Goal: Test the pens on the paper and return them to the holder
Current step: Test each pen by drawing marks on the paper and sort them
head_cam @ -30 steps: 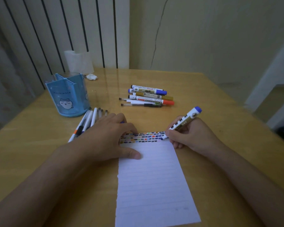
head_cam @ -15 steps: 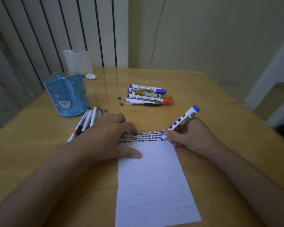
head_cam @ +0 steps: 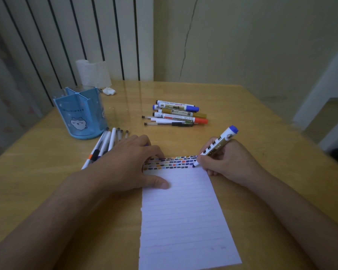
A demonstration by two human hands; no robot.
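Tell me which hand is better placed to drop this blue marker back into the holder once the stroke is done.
Probably the right hand: it already grips the blue marker, while the left hand presses flat on the paper. The blue holder stands far left, so it means a cross-body reach.

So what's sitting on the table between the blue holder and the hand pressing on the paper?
In the head view, a loose row of pens lies between the blue holder and the left hand.

Two bare forearms reach in from below, no sleeves showing anywhere; bare left hand (head_cam: 125, 164) and bare right hand (head_cam: 228, 162) both plain, short trimmed nails, fingers unadorned.
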